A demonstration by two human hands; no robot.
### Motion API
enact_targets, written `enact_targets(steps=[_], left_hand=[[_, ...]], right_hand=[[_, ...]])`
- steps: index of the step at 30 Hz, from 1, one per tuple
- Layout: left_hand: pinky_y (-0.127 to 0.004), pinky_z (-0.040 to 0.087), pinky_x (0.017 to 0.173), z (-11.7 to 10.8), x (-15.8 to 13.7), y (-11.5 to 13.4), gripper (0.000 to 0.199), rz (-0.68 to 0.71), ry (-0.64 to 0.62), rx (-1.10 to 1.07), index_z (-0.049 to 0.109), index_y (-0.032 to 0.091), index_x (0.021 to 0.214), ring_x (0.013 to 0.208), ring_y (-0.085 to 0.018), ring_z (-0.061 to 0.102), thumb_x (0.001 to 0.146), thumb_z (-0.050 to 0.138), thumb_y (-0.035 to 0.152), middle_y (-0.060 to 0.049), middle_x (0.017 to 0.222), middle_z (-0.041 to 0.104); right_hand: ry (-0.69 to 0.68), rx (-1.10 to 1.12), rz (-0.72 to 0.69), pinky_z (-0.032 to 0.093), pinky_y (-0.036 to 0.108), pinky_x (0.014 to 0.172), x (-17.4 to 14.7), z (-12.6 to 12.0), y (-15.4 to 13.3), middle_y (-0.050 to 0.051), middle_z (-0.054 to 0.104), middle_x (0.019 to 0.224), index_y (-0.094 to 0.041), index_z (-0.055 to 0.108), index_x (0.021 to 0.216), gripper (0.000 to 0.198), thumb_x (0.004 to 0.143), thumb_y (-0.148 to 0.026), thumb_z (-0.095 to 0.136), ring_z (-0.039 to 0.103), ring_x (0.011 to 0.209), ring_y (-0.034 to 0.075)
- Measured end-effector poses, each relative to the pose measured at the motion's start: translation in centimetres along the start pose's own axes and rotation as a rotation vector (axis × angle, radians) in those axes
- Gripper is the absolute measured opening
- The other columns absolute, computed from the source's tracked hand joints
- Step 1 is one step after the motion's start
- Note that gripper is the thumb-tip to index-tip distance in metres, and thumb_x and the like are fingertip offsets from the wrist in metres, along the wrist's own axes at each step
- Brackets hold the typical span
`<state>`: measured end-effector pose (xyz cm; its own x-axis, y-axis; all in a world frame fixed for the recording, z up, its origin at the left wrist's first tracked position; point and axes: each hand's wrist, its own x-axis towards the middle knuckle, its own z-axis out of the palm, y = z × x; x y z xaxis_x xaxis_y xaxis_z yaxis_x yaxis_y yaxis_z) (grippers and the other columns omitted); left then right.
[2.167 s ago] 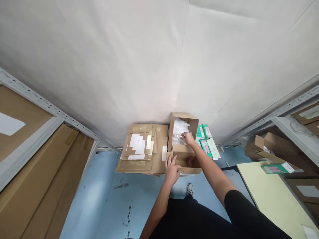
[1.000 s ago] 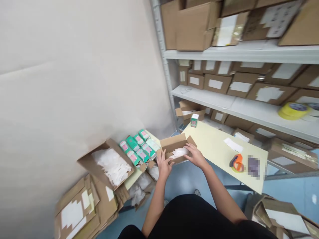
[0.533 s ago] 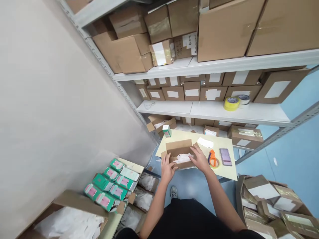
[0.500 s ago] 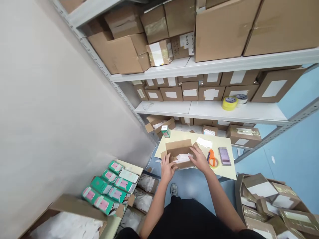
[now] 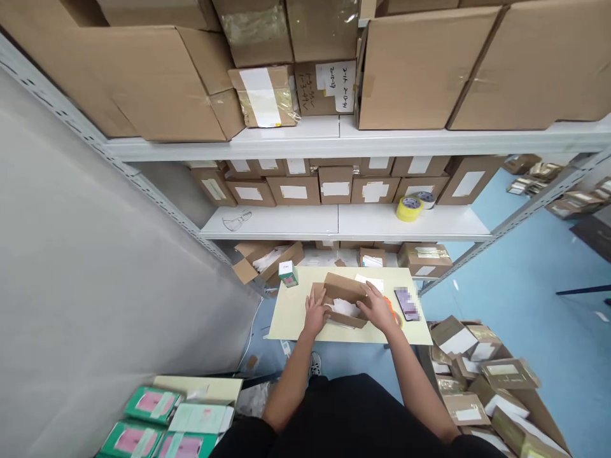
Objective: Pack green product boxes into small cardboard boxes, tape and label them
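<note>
An open cardboard box (image 5: 348,320) sits on the small cream table (image 5: 287,321), with crumpled white paper (image 5: 344,308) inside. My left hand (image 5: 316,314) grips the box's left end, fingers bent over the wall. At the right end, my right hand (image 5: 379,310) holds the box with its fingers at the rim and its thumb toward the inside. Beside my right hand lies an orange tape dispenser (image 5: 390,306), partly hidden by it. A purple-screened phone (image 5: 407,303) is farther right. A small green-and-white carton (image 5: 288,273) stands at the table's back left corner.
Shelving (image 5: 305,227) stocked with cardboard boxes rises behind the table. Yellow tape rolls (image 5: 409,208) and glasses (image 5: 237,220) rest on its middle board. Green cartons (image 5: 151,403) lie at lower left. A large carton of small boxes (image 5: 465,408) stands at lower right. White paper (image 5: 372,282) lies behind the box.
The view has shifted and turned. Both hands still hold the box, which now sits farther in from the table's front edge and is turned slightly.
</note>
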<state>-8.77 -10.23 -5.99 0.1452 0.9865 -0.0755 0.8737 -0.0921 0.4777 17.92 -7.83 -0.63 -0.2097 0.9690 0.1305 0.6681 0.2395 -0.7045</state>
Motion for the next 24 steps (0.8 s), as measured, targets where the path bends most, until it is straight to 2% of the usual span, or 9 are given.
enact_targets(steps=[4,7,9,12,16,19,22,24], left_hand=[[-0.073,0.008,0.122,1.0,2.8,-4.1,0.020,-0.107,-0.128,0.000,0.081,0.026,0.095,0.160,-0.041,0.010,0.078,0.073,0.018,-0.006,0.171,0.032],[-0.074,0.009,0.121,1.5,2.9,-6.5,0.030,-0.063,-0.257,-0.056,0.080,0.028,0.106,0.160,-0.041,0.010,0.078,0.072,0.024,-0.006,0.172,0.028],[-0.070,0.013,0.124,1.2,2.6,-7.6,0.043,-0.013,-0.268,-0.115,0.076,0.028,0.119,0.161,-0.039,0.010,0.077,0.071,0.022,-0.006,0.174,0.023],[-0.061,0.020,0.128,0.1,2.1,-9.2,0.048,-0.019,-0.132,-0.188,0.073,0.025,0.126,0.162,-0.035,0.011,0.080,0.067,0.019,-0.007,0.173,0.027],[-0.056,0.023,0.129,-2.6,2.3,-12.6,0.042,-0.200,0.125,-0.227,0.071,0.024,0.127,0.160,-0.031,0.020,0.086,0.060,0.018,-0.009,0.164,0.044],[-0.049,0.024,0.130,-5.1,3.6,-15.7,0.048,-0.308,0.274,-0.268,0.062,0.022,0.139,0.156,-0.028,0.031,0.092,0.054,0.019,-0.010,0.162,0.044],[-0.043,0.026,0.128,-7.5,6.1,-18.3,0.056,-0.398,0.337,-0.342,0.049,0.017,0.151,0.155,-0.028,0.032,0.096,0.053,0.025,-0.015,0.165,0.039],[-0.041,0.028,0.127,-8.7,7.9,-19.6,0.062,-0.447,0.331,-0.394,0.041,0.015,0.156,0.156,-0.028,0.030,0.098,0.054,0.031,-0.017,0.167,0.036]], right_hand=[[-0.048,0.016,0.011,0.038,0.051,0.124,2.9,3.4,-2.7,0.010,0.046,0.162,-0.028,0.055,0.150,0.059,0.092,-0.034,0.062,0.042,0.151,0.029],[-0.087,0.061,0.011,0.037,0.051,0.124,5.0,6.6,-4.4,0.012,0.051,0.158,-0.026,0.055,0.149,0.060,0.091,-0.035,0.064,0.041,0.152,0.030],[-0.109,0.109,0.026,0.038,0.052,0.123,6.5,8.9,-5.3,0.012,0.054,0.156,-0.025,0.057,0.149,0.060,0.091,-0.038,0.065,0.043,0.151,0.030],[-0.133,0.196,0.103,0.040,0.053,0.122,9.1,12.6,-6.3,0.012,0.057,0.153,-0.026,0.059,0.146,0.059,0.091,-0.046,0.066,0.049,0.147,0.031],[-0.179,0.385,0.246,0.042,0.053,0.120,12.7,18.0,-8.0,0.011,0.061,0.149,-0.026,0.062,0.143,0.060,0.091,-0.056,0.062,0.054,0.142,0.031],[-0.202,0.590,0.364,0.046,0.048,0.117,15.2,22.1,-9.9,0.009,0.051,0.159,-0.029,0.056,0.150,0.064,0.096,-0.063,0.051,0.050,0.146,0.027],[-0.241,0.709,0.493,0.049,0.046,0.113,17.0,25.9,-12.1,0.008,0.036,0.168,-0.027,0.041,0.159,0.073,0.100,-0.070,0.031,0.044,0.151,0.023],[-0.299,0.740,0.531,0.048,0.045,0.114,17.6,27.9,-13.6,0.009,0.036,0.168,-0.025,0.036,0.161,0.077,0.101,-0.072,0.021,0.041,0.152,0.022]])
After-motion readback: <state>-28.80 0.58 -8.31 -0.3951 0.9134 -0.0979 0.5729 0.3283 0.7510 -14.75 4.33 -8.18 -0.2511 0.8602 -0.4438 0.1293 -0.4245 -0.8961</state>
